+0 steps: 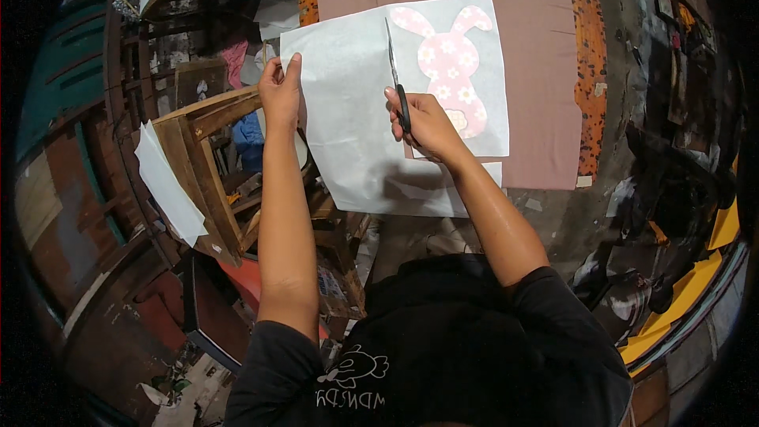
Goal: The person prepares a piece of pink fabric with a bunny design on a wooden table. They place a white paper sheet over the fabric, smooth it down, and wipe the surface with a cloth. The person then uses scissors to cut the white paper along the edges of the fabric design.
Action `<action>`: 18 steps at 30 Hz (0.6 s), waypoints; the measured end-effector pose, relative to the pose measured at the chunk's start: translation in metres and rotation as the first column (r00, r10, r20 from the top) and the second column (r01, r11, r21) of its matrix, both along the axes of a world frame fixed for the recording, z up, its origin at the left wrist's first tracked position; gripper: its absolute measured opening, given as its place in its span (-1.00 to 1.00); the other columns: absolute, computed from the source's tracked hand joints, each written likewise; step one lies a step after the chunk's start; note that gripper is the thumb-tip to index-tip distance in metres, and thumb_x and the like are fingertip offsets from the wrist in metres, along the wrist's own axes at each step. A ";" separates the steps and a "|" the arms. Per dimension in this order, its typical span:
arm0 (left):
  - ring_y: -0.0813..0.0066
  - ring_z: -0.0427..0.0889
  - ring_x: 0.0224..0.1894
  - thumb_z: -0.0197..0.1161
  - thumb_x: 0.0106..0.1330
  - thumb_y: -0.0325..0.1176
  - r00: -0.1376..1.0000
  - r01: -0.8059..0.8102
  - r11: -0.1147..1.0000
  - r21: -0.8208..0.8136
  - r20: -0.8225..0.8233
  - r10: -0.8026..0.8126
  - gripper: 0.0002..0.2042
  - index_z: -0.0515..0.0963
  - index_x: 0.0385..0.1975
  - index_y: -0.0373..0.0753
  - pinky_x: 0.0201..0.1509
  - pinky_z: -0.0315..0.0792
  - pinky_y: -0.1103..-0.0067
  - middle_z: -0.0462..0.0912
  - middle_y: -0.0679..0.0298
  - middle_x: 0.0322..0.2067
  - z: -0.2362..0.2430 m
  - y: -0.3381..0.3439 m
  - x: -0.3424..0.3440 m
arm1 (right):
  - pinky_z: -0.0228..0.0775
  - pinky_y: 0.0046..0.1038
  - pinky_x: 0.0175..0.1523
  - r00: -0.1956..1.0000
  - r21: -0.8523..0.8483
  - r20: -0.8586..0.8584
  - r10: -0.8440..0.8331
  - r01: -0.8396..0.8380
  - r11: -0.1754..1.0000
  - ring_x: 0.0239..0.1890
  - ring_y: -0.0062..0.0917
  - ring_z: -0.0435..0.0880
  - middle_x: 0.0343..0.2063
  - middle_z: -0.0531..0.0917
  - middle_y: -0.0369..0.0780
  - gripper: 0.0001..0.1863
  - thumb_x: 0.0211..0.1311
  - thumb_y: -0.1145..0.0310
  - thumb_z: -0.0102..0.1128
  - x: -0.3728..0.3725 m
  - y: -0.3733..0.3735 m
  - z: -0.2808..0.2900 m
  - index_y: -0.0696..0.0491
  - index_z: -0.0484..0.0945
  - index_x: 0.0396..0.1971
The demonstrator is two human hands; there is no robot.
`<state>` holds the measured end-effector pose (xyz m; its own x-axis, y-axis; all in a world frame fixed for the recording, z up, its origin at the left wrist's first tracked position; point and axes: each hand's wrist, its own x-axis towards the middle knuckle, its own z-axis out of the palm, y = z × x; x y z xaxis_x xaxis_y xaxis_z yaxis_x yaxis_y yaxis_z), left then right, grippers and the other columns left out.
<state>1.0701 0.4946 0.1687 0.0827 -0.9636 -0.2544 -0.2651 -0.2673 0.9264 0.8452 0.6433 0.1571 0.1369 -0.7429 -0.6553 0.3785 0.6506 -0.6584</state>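
My left hand (281, 95) pinches the left edge of a large white sheet (340, 119), thumb on top. In my right hand (427, 126) is a pair of scissors (402, 107) with black handles, the blades pointing away from me and looking closed or nearly so. The blades lie over the white sheet, along the left side of a smaller white piece that bears a pink bunny shape (449, 55) with white flowers. My right wrist covers that piece's lower left corner. Beneath both lies a mauve cloth (541, 95) cut like a shirt body.
The cloth rests on an orange board (591, 71) with dark speckles. At the left stands a wooden frame (207, 130) with white paper (170, 186) hanging over its side. A dark box-like object (209, 312) is at lower left, yellow material (672, 300) at lower right.
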 end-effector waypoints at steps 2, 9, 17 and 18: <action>0.78 0.38 -0.41 0.36 0.41 -0.35 1.000 0.002 0.999 -0.038 0.028 -0.001 -0.80 0.54 -0.17 -0.33 -0.36 0.22 0.72 0.52 0.50 -0.48 0.000 0.002 0.005 | 0.00 -0.64 -0.65 1.000 -0.017 0.001 -0.007 0.007 1.000 -0.77 -0.78 0.25 -0.75 0.51 -0.37 -0.44 0.40 -0.22 0.15 0.000 0.000 0.000 0.00 0.49 -0.53; 0.81 0.28 -0.47 0.33 0.43 -0.39 0.999 -0.016 1.000 -0.025 0.038 0.017 -0.83 0.53 -0.18 -0.35 -0.42 0.11 0.75 0.43 0.54 -0.52 -0.003 0.005 0.014 | 0.21 -0.57 -0.51 0.999 0.013 -0.014 0.033 -0.032 0.999 -0.67 -0.69 0.40 -0.72 0.50 -0.32 -0.40 0.37 -0.24 0.15 -0.005 -0.003 0.009 0.04 0.49 -0.56; 0.78 0.44 -0.36 0.33 0.44 -0.38 1.000 0.016 1.000 -0.010 0.000 -0.016 -0.82 0.53 -0.15 -0.35 -0.25 0.30 0.74 0.63 0.44 -0.36 0.006 0.003 0.017 | 0.34 -0.53 -0.43 0.999 0.014 -0.016 0.044 -0.044 0.999 -0.62 -0.64 0.46 -0.69 0.49 -0.30 -0.39 0.36 -0.23 0.18 -0.008 -0.006 0.011 0.06 0.48 -0.58; 0.77 0.44 -0.36 0.33 0.44 -0.37 1.000 0.017 1.000 -0.008 0.002 -0.017 -0.82 0.53 -0.15 -0.35 -0.25 0.30 0.74 0.63 0.44 -0.36 0.007 0.003 0.016 | 0.33 -0.53 -0.43 0.999 0.012 -0.017 0.043 -0.043 0.999 -0.62 -0.64 0.46 -0.69 0.48 -0.30 -0.39 0.36 -0.23 0.19 -0.007 -0.006 0.010 0.06 0.48 -0.58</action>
